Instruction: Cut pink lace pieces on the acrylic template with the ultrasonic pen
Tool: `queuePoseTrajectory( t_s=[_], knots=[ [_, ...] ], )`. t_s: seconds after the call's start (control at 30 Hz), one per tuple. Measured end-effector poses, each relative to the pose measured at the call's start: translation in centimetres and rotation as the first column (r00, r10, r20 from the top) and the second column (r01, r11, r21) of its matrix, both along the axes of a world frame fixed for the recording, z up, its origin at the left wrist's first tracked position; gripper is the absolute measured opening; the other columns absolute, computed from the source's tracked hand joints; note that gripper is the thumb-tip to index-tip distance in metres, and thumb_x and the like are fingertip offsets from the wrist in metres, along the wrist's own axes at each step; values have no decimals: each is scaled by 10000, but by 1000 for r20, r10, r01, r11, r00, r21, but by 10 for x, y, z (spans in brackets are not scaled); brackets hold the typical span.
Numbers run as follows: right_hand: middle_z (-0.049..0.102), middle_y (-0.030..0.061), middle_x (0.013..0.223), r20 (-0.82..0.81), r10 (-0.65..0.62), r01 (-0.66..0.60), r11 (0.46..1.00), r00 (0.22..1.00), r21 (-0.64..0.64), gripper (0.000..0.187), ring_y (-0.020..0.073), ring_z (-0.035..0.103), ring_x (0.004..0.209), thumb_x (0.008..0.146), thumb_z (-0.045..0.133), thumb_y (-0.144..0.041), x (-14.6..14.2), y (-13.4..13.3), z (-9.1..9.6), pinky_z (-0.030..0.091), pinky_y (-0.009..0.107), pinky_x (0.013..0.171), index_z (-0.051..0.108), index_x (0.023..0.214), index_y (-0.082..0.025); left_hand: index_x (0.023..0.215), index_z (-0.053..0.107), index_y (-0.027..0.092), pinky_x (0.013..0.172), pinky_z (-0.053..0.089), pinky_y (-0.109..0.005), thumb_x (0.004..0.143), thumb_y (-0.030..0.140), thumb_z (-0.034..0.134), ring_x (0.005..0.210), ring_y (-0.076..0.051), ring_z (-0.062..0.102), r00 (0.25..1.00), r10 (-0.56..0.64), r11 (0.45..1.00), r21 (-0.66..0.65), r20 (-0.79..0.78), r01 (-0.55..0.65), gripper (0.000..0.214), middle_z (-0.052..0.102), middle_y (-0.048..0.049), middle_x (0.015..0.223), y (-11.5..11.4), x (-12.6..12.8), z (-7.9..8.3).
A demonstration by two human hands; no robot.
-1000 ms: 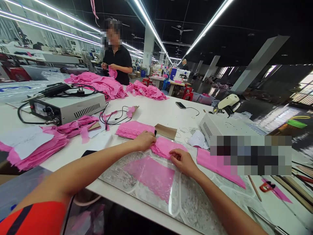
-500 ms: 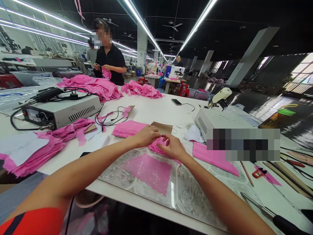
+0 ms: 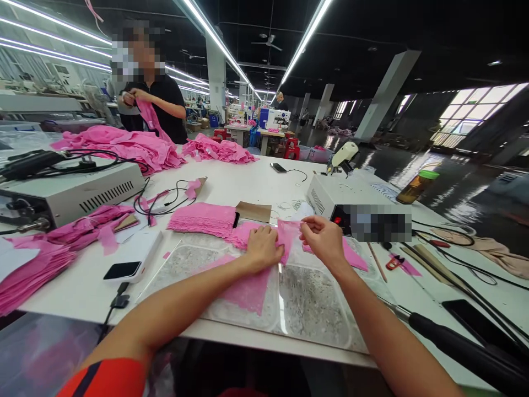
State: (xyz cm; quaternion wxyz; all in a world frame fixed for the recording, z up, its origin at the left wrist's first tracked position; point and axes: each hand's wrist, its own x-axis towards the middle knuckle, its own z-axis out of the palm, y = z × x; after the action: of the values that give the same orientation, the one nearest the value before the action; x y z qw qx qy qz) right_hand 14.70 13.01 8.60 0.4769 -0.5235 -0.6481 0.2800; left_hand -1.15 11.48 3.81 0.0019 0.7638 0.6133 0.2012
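Note:
My left hand [image 3: 263, 247] rests palm down, fingers curled, on a small heap of pink lace pieces [image 3: 243, 234] at the far edge of a clear glass plate [image 3: 314, 309]. My right hand [image 3: 324, 238] pinches the top edge of one pink lace piece [image 3: 288, 238] and holds it lifted off the heap. Another pink lace piece [image 3: 248, 289] lies flat on the plate under my left forearm. A neat stack of pink lace [image 3: 202, 218] sits just left of the heap, beside a brown card [image 3: 253, 211].
A grey control box [image 3: 66, 190] with cables stands at left, a white box [image 3: 339, 196] at right. Pink fabric piles [image 3: 119, 144] lie at the far side, where another person [image 3: 151, 105] handles pink cloth. A white phone [image 3: 128, 267], red snips [image 3: 392, 260] and a black-handled tool [image 3: 458, 344] lie nearby.
My right hand has taken one lace piece by its edge and raised it. My left hand has settled onto the heap. The view has swung to the right.

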Motion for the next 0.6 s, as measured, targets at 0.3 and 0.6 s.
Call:
queuePoseTrajectory(
  t_s=[0.3,0.6],
  knots=[
    [646,-9,566,545,-139,188,982,827,-35,223,178,629,542,770,476,-308,119,-73,-50,442,296,587,633,891,-204,834,590,175,1142,169,-512,756,143,554,1078,-230,547,877,-468,882,12,-114,472,91,648,-66,1029,-43,32,-7],
    [698,33,742,833,-25,206,973,553,-107,227,196,653,676,835,508,-204,131,-98,-41,323,276,566,647,1015,-210,778,597,169,1127,229,-506,715,111,543,932,-198,598,769,-633,773,-128,-89,622,100,656,-51,939,-64,29,-2]
  ],
)
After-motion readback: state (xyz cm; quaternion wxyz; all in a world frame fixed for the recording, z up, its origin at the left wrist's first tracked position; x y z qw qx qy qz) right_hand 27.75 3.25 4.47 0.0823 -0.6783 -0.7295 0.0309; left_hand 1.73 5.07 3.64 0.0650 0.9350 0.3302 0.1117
